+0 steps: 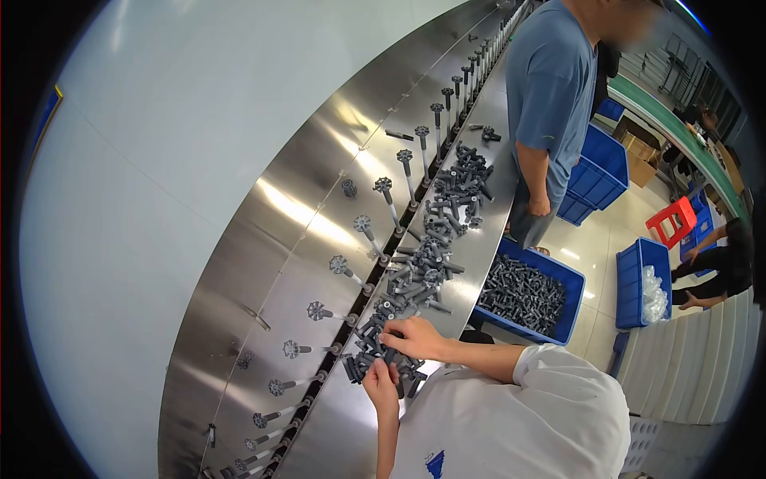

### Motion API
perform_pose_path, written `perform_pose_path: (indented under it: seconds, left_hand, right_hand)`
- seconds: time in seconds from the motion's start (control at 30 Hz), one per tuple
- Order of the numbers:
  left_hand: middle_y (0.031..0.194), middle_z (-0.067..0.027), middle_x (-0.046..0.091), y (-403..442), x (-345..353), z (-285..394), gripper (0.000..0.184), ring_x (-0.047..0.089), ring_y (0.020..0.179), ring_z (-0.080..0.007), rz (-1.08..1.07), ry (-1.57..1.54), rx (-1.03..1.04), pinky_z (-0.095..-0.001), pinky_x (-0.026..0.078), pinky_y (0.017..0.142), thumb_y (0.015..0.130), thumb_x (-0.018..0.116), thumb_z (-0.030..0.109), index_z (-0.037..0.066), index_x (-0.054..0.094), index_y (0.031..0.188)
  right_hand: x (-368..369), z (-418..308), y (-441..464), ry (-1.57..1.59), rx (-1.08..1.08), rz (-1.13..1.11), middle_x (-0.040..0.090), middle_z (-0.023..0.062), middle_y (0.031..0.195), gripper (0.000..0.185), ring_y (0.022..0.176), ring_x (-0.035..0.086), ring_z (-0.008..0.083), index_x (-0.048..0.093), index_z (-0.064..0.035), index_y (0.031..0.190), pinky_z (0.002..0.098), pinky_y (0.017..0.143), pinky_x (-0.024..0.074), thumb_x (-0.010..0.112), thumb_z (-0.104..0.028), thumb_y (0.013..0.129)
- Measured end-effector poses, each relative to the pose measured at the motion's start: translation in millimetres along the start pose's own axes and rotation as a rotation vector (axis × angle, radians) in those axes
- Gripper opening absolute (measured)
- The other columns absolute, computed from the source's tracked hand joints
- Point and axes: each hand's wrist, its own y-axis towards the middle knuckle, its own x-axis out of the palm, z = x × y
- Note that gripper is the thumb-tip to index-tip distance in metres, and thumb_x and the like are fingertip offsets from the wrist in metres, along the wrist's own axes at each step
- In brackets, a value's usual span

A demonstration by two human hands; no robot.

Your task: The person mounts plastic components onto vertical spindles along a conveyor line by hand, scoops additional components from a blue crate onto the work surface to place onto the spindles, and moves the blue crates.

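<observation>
My right hand (413, 337) reaches in from the right over a pile of dark grey tube-shaped plastic parts (427, 263) on the steel ledge. Its fingers are bent and close together, with a dark grey part (391, 351) just below them. My left hand (381, 385) is beside it, lower down, with thumb and fingers pinched together at the pile's near end. What the fingertips hold blends with the dark parts around them. A row of upright spindles runs along the slot, and the nearest ones, such as this spindle (319, 310), carry grey star-shaped heads.
A blue crate (570, 307) full of similar dark parts stands by the ledge. A person in a blue shirt (550, 88) stands farther along the line. Loose parts lie on the steel table (311, 215). Another blue crate (630, 279) holds clear bags, near a red stool (672, 222).
</observation>
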Motion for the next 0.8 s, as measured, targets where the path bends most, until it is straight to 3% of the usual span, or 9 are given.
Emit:
perform_pose_path:
  seconds: [0.13, 0.2, 0.27, 0.33, 0.37, 0.47, 0.6, 0.67, 0.8]
  left_hand:
    - [0.089, -0.0005, 0.057, -15.0, 18.4, 4.1, 0.017, 0.049, 0.071, -0.0045, 0.122, -0.031, 0.158, -0.0198, 0.041, 0.062, 0.090, 0.070, 0.007, 0.004, 0.057, 0.100]
    - [0.088, 0.0012, 0.055, -17.3, 16.5, 7.3, 0.021, 0.048, 0.072, -0.0044, 0.103, 0.006, 0.220, -0.0192, 0.039, 0.062, 0.087, 0.073, 0.008, 0.005, 0.058, 0.101]
    - [0.080, 0.0042, 0.055, -18.0, 10.4, -14.9, 0.021, 0.047, 0.068, -0.0051, 0.038, 0.181, 0.202, -0.0217, 0.040, 0.060, 0.087, 0.075, 0.011, 0.005, 0.062, 0.102]
    - [0.075, -0.0001, 0.063, -34.9, 19.9, -3.4, 0.020, 0.058, 0.070, -0.0072, 0.035, 0.234, 0.129, -0.0234, 0.046, 0.064, 0.096, 0.064, 0.022, 0.002, 0.066, 0.094]
    - [0.071, -0.0012, 0.062, -38.3, 20.0, -8.0, 0.033, 0.059, 0.070, -0.0082, -0.002, 0.312, 0.107, -0.0247, 0.047, 0.065, 0.100, 0.058, 0.029, 0.001, 0.066, 0.086]
    - [0.064, 0.0009, 0.057, -56.9, 36.1, 9.5, 0.045, 0.052, 0.062, -0.0069, 0.006, 0.118, -0.026, -0.0260, 0.041, 0.056, 0.103, 0.053, 0.035, 0.001, 0.062, 0.075]
    - [0.078, 0.0024, 0.057, -60.8, 37.1, -9.2, 0.014, 0.049, 0.067, -0.0031, 0.021, -0.001, 0.152, -0.0209, 0.038, 0.057, 0.095, 0.066, 0.016, 0.004, 0.061, 0.099]
    - [0.081, 0.0041, 0.055, -63.1, 38.3, -11.7, 0.021, 0.047, 0.067, -0.0027, 0.041, -0.015, 0.334, -0.0203, 0.037, 0.056, 0.090, 0.070, 0.010, 0.007, 0.060, 0.108]
    - [0.092, 0.0015, 0.054, -70.9, 32.2, 16.7, 0.029, 0.049, 0.075, -0.0036, 0.103, -0.030, 0.385, -0.0194, 0.040, 0.064, 0.087, 0.070, 0.000, 0.006, 0.057, 0.112]
  right_hand:
    - [6.8, 4.3, 2.6, 0.010, -0.133, -0.022, 0.066, 0.0132, 0.069, 0.032, 0.064, 0.064, 0.0340, 0.068, -0.0083, 0.090, 0.0430, 0.060, 0.0481, 0.058, -0.039, 0.091]
    - [3.3, -3.0, -5.1, 0.080, -0.041, -0.055, 0.065, 0.0140, 0.070, 0.032, 0.062, 0.064, 0.0301, 0.068, -0.0061, 0.092, 0.0421, 0.060, 0.0479, 0.059, -0.037, 0.092]
    - [7.0, 5.1, -26.9, 0.164, 0.097, 0.000, 0.063, 0.0123, 0.070, 0.031, 0.062, 0.058, 0.0173, 0.067, -0.0010, 0.092, 0.0369, 0.059, 0.0446, 0.061, -0.031, 0.091]
    - [8.1, 20.4, -37.0, 0.190, 0.101, 0.007, 0.056, 0.0038, 0.064, 0.027, 0.060, 0.051, 0.0137, 0.067, -0.0001, 0.088, 0.0323, 0.056, 0.0405, 0.059, -0.026, 0.092]
    - [2.5, 5.1, -44.3, 0.238, 0.076, 0.050, 0.052, -0.0001, 0.062, 0.026, 0.058, 0.048, 0.0103, 0.067, -0.0007, 0.083, 0.0291, 0.054, 0.0371, 0.058, -0.023, 0.093]
    - [-6.1, 16.1, -58.5, 0.257, 0.072, -0.008, 0.055, 0.0031, 0.065, 0.021, 0.063, 0.047, 0.0084, 0.062, 0.0025, 0.085, 0.0280, 0.058, 0.0385, 0.060, -0.017, 0.093]
    - [-4.2, 13.9, -58.1, 0.234, 0.033, -0.013, 0.048, -0.0039, 0.062, 0.021, 0.057, 0.041, 0.0054, 0.061, -0.0017, 0.079, 0.0256, 0.051, 0.0301, 0.059, -0.018, 0.093]
    - [-4.9, 7.4, -57.5, 0.222, 0.030, -0.026, 0.050, -0.0016, 0.062, 0.020, 0.059, 0.041, 0.0060, 0.061, 0.0003, 0.082, 0.0265, 0.052, 0.0306, 0.062, -0.017, 0.091]
    - [-10.1, -10.3, -47.5, 0.188, -0.048, -0.064, 0.049, -0.0013, 0.061, 0.019, 0.059, 0.040, 0.0058, 0.060, 0.0004, 0.082, 0.0265, 0.052, 0.0309, 0.065, -0.016, 0.089]
